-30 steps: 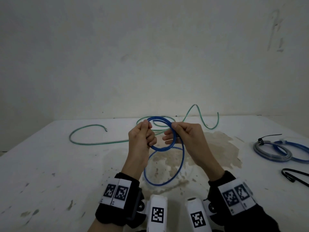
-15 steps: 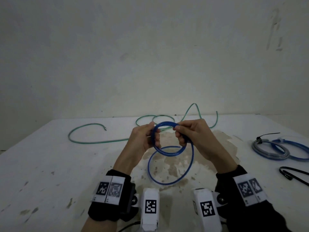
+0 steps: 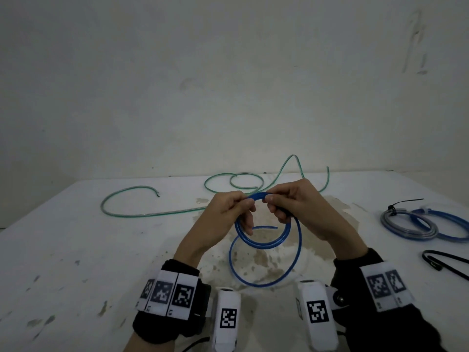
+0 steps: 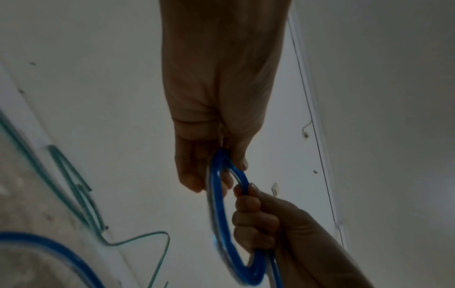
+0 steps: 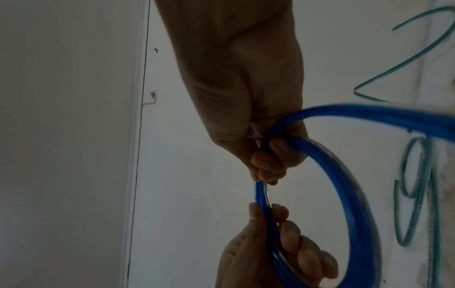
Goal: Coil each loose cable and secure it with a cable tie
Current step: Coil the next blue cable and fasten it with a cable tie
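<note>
Both hands hold a blue cable (image 3: 264, 243) above the middle of the white table (image 3: 76, 250). My left hand (image 3: 229, 212) pinches the left top of its small coil (image 4: 219, 210). My right hand (image 3: 291, 201) grips the coil's right top (image 5: 344, 194). A larger loose loop of the same cable (image 3: 291, 270) hangs below the coil, with the free end curling inside. A long green cable (image 3: 142, 214) lies uncoiled along the far side of the table. A black cable tie (image 3: 446, 262) lies at the right edge.
Two coiled cables, one grey (image 3: 406, 227) and one blue (image 3: 446, 224), lie at the right with a black tie (image 3: 403, 202) on the grey one. A brown stain (image 3: 264, 260) marks the table under my hands. A pale wall stands behind the table.
Both hands have moved closer together at the top of the coil. The hanging loop has swung to the right and the free end now curls inside it.
</note>
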